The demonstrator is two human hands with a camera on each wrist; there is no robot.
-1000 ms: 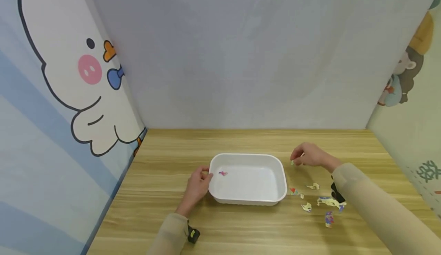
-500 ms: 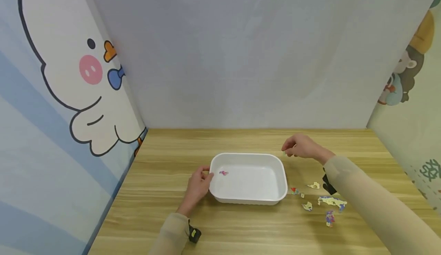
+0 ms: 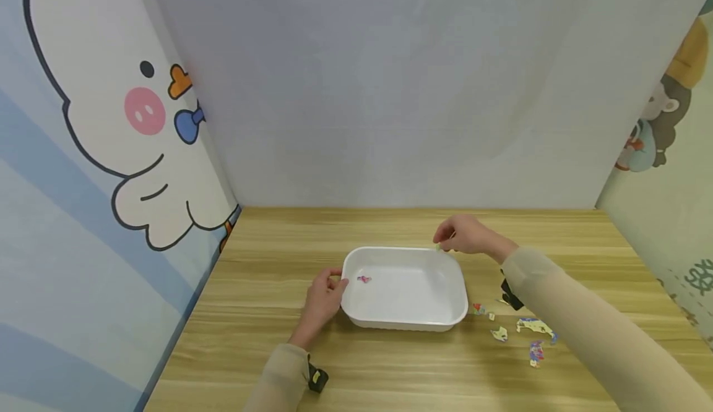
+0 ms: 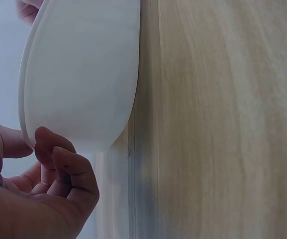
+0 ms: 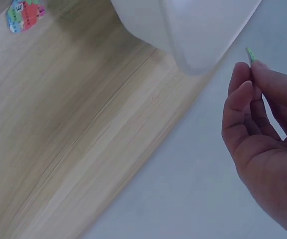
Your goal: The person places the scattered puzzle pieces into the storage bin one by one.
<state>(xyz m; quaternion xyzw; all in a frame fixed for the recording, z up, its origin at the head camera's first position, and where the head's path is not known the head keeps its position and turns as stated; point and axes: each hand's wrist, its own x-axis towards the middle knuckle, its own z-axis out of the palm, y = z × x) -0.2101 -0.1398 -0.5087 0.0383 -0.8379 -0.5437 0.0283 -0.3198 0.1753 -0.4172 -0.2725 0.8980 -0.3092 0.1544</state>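
Note:
A white plastic tub (image 3: 403, 325) stands on the wooden table, with one pink scrap of paper (image 3: 364, 279) lying in its left part. My left hand (image 3: 324, 300) grips the tub's left rim, thumb on top and fingers curled below, as the left wrist view shows up close. Over the tub's back right corner, my right hand (image 3: 465, 234) pinches a small green-and-white paper scrap (image 5: 250, 55) between thumb and forefinger. In the right wrist view that scrap pokes up from the fingertips, its lower end hidden.
Several torn, coloured scraps lie right of the tub, among them a long yellow-blue piece (image 3: 536, 327), a purple-red piece (image 3: 536, 353) and a small yellow piece (image 3: 499, 334). The right sleeve (image 3: 574, 313) passes over that side. A pale curtain (image 3: 412, 90) hangs behind the table (image 3: 267, 232).
My right hand has moved left, and slightly up in the view, from beside the tub to its back right corner, carrying the scrap. The left hand keeps its grip on the rim.

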